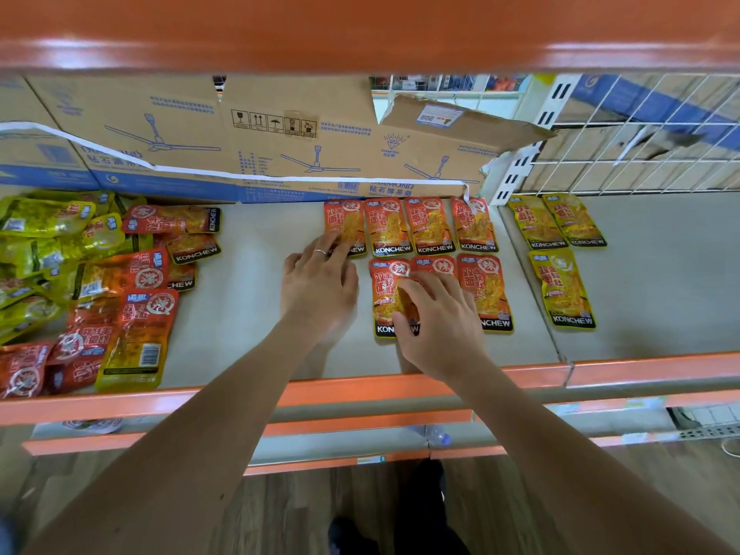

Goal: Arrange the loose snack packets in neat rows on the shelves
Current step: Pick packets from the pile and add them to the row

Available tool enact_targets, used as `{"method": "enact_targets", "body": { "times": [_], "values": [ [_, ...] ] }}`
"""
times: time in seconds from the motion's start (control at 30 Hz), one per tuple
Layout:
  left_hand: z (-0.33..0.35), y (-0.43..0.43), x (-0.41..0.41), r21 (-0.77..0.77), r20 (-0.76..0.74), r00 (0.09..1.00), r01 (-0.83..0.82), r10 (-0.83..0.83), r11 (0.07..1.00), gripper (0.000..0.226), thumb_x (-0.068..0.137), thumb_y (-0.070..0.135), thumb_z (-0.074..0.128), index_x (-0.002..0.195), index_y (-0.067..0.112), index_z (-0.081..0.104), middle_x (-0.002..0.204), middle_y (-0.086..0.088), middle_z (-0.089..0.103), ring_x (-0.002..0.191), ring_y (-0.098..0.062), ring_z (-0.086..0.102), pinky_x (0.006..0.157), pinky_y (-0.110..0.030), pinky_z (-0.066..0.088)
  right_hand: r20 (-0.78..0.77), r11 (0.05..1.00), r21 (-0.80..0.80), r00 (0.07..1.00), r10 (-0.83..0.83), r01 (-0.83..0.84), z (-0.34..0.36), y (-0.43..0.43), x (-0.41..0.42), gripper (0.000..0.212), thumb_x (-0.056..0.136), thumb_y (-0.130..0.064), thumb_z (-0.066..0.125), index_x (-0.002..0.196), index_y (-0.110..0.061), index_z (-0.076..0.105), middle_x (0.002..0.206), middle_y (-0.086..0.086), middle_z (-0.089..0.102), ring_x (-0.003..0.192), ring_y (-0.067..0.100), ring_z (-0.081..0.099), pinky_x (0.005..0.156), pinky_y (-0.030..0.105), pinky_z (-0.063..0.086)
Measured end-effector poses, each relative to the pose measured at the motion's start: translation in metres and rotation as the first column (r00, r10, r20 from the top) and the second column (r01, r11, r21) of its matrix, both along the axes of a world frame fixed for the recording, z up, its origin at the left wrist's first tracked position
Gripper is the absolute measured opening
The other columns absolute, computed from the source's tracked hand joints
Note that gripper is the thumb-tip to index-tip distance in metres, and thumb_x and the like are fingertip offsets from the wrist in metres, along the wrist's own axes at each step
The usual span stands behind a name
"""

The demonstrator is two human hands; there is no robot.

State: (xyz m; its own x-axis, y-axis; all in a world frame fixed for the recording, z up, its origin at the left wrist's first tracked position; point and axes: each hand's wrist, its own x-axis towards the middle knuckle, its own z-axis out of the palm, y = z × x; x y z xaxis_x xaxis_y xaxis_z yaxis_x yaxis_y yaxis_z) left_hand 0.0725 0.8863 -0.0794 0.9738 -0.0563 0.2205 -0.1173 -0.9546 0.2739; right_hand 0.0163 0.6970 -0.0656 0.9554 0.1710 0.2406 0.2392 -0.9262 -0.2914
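Cardboard boxes behind rows, loose packet heap left

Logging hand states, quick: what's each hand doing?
Left hand: open, fingertips on a back-row orange Konchew packet.
Right hand: open, fingers pressing a front-row orange Konchew packet.

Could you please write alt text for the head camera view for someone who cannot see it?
A person's left hand and right hand rest on red snack packets laid in two rows on a grey shelf. A loose pile of packets lies at left.
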Motion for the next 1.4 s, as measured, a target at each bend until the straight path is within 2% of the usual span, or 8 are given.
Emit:
{"method": "enact_targets", "body": {
  "times": [0.17,0.27,0.4,0.6,0.97,1.1,1.23,1.4],
  "values": [
    [0.005,-0.002,-0.010,-0.121,0.079,0.997,-0.016,0.026,0.992,0.040,0.097,0.032,0.041,0.132,0.021,0.054,0.151,0.003,0.044,0.136,-0.021,0.039,0.105,-0.043,0.035,0.118,0.994,0.065,0.988,-0.099,0.092,0.002,0.000,-0.004,0.041,0.087,-0.024,0.041,0.116,-0.011,0.066,0.124,0.005,0.064,0.117,0.029,0.055,0.094,0.045,0.048],
    [0.010,-0.012,-0.038,-0.231,0.172,0.981,0.123,-0.084,0.965,0.040,0.093,0.036,0.044,0.125,0.020,0.062,0.144,0.002,0.052,0.128,-0.023,0.048,0.099,-0.042,0.043,0.090,0.990,0.055,0.987,-0.135,0.131,0.004,-0.001,-0.006,0.048,0.079,-0.022,0.039,0.115,-0.006,0.066,0.125,0.010,0.064,0.119,0.033,0.055,0.097,0.047,0.047],
    [0.007,-0.030,-0.077,-0.115,0.115,0.955,0.287,-0.274,0.951,0.045,0.087,0.040,0.047,0.123,0.023,0.067,0.140,0.001,0.058,0.125,-0.024,0.055,0.092,-0.038,0.047,-0.017,0.988,0.049,0.989,-0.146,0.147,0.004,-0.002,-0.006,0.046,0.074,-0.005,0.063,0.119,-0.001,0.064,0.127,0.015,0.063,0.120,0.036,0.054,0.100,0.049,0.047],
    [0.001,-0.033,-0.083,0.027,0.078,0.938,0.336,-0.337,0.941,0.043,0.089,0.038,0.044,0.122,0.029,0.069,0.134,0.000,0.060,0.116,-0.027,0.058,0.086,-0.040,0.050,-0.093,0.984,0.045,0.981,-0.169,0.174,0.011,-0.002,-0.008,0.044,0.081,-0.005,0.059,0.125,0.001,0.059,0.129,0.014,0.060,0.126,0.032,0.046,0.104,0.041,0.040],
    [0.003,-0.033,-0.088,-0.002,0.093,0.944,0.319,-0.318,0.948,0.045,0.090,0.036,0.043,0.127,0.024,0.066,0.140,0.000,0.059,0.125,-0.024,0.056,0.087,-0.039,0.047,-0.134,0.986,0.089,0.983,-0.127,0.139,0.020,-0.005,-0.012,0.047,0.089,-0.003,0.055,0.135,-0.004,0.054,0.138,0.008,0.055,0.132,0.026,0.041,0.110,0.036,0.034],
    [0.019,-0.027,-0.092,-0.148,0.134,0.960,0.264,-0.245,0.953,0.045,0.097,0.035,0.039,0.133,0.020,0.062,0.146,0.002,0.053,0.132,-0.021,0.047,0.094,-0.040,0.042,-0.090,0.979,0.178,0.992,-0.083,0.098,0.034,-0.018,-0.017,0.057,0.083,0.004,0.053,0.138,-0.008,0.053,0.144,0.005,0.051,0.136,0.025,0.039,0.114,0.039,0.029],
    [0.042,-0.031,-0.104,-0.099,0.218,0.932,0.315,-0.288,0.944,0.045,0.099,0.033,0.040,0.136,0.015,0.058,0.146,0.000,0.053,0.132,-0.022,0.049,0.095,-0.038,0.041,0.074,0.978,0.210,0.997,-0.012,-0.004,0.054,-0.059,-0.029,0.067,0.069,-0.002,0.037,0.130,-0.015,0.062,0.145,0.001,0.052,0.136,0.024,0.038,0.110,0.041,0.030],
    [0.074,-0.099,-0.114,-0.077,0.256,0.923,0.317,-0.288,0.945,0.048,0.098,0.035,0.042,0.140,0.014,0.054,0.150,-0.004,0.049,0.135,-0.029,0.048,0.098,-0.042,0.042,0.166,0.989,0.143,0.986,0.016,-0.041,0.092,-0.128,-0.049,0.058,0.078,-0.019,0.036,0.131,-0.016,0.061,0.147,0.002,0.051,0.136,0.030,0.042,0.104,0.050,0.039]
  ]
}}
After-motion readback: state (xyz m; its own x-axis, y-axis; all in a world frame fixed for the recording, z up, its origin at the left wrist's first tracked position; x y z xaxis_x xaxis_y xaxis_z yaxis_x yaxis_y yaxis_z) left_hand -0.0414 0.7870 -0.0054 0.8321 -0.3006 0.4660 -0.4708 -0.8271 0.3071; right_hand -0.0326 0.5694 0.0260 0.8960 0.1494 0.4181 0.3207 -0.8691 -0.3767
